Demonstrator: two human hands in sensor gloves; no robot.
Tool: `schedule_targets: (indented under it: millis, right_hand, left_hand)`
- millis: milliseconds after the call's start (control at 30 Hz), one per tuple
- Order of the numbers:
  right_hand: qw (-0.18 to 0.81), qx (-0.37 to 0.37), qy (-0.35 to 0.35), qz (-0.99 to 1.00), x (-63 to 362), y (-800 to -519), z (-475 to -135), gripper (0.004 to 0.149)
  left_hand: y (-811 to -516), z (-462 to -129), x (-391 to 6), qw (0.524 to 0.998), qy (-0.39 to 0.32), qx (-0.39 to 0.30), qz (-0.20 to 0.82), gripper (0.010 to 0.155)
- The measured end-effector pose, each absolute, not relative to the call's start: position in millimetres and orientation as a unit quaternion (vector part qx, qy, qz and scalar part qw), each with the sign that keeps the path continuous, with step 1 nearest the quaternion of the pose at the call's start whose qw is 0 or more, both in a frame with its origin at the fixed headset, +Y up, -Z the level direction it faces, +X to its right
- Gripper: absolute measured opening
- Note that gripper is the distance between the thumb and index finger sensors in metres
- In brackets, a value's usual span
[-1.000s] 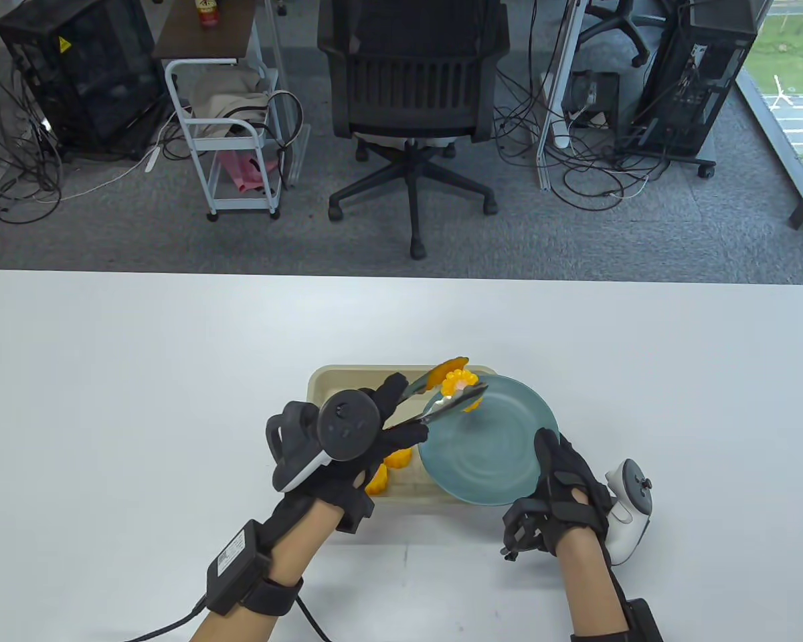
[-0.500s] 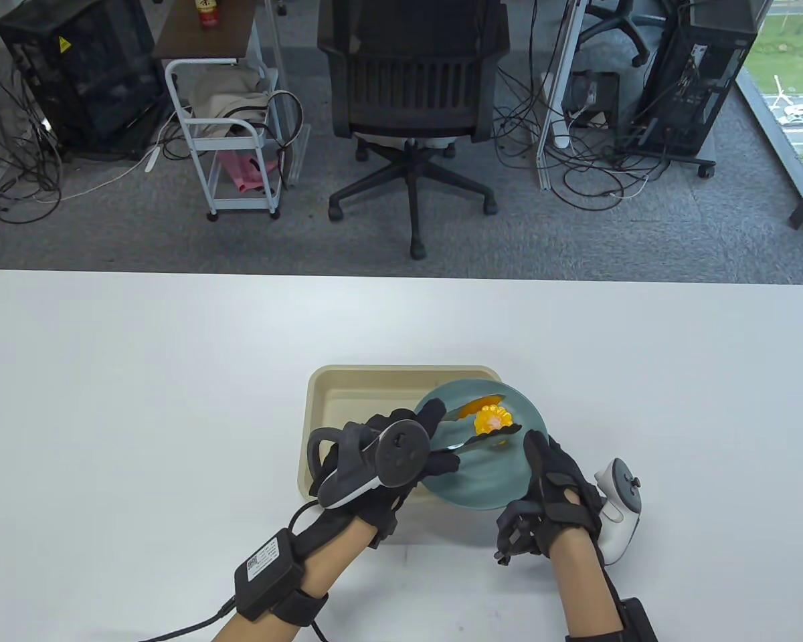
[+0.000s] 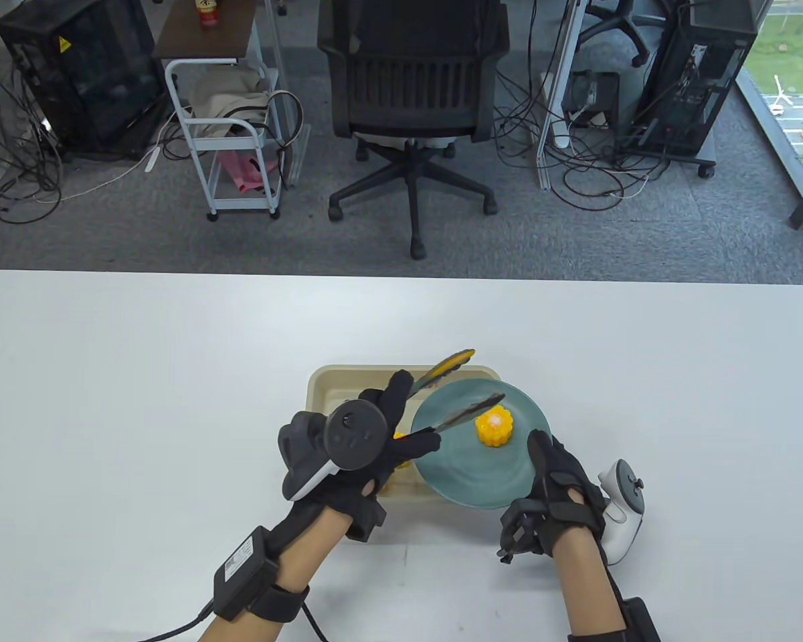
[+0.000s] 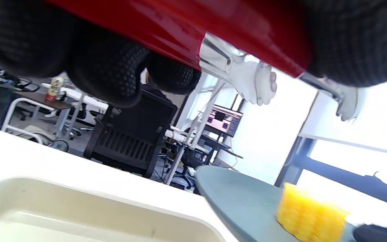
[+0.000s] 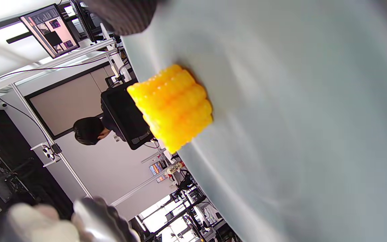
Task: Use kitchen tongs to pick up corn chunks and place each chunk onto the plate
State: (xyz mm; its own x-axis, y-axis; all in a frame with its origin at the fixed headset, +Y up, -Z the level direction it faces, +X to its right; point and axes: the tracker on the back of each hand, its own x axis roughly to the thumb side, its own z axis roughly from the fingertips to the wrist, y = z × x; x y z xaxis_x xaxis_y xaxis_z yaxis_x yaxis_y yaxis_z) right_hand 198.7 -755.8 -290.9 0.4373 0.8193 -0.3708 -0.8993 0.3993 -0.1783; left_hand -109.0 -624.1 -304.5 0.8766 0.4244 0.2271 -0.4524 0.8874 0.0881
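My left hand (image 3: pixel 393 428) grips the tongs (image 3: pixel 467 408) by their red handle (image 4: pixel 180 30). The tongs' arms are spread with nothing between them, one tip above the tray's far rim and one over the plate. One yellow corn chunk (image 3: pixel 494 428) stands on the teal plate (image 3: pixel 468 478), just right of the lower tip. My right hand (image 3: pixel 543 487) holds the plate's near right rim, thumb on top, with the plate overlapping the beige tray (image 3: pixel 321 391). Bits of other corn chunks (image 3: pixel 401 461) show in the tray beside my left hand. The wrist views show the corn chunk (image 4: pixel 311 215) (image 5: pixel 171 107) on the plate (image 4: pixel 240 195) (image 5: pixel 297 134).
The white table (image 3: pixel 140 401) stretches wide to the left, right and far side. An office chair (image 3: pixel 411 100), a small cart (image 3: pixel 231 134) and computer towers stand on the floor beyond the far edge.
The tongs carried the corn chunk over the plate, spread and let it go. It now stands on the plate, and my left hand has drawn the tongs back to the left.
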Motion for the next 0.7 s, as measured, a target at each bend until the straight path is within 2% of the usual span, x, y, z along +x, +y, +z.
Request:
schedule_targets:
  millis: [333, 700]
  right_hand:
    - [0.834, -0.176, 0.108, 0.512, 201, -755, -292, 0.054]
    - [0.833, -0.177, 0.114, 0.511, 201, -757, -291, 0.054]
  left_hand:
    - [-640, -300, -166, 0.968, -0.010, 0.026, 0.248, 0.092]
    - [-685, -296, -198, 0.970, 0.038, -0.029, 0.240, 0.092]
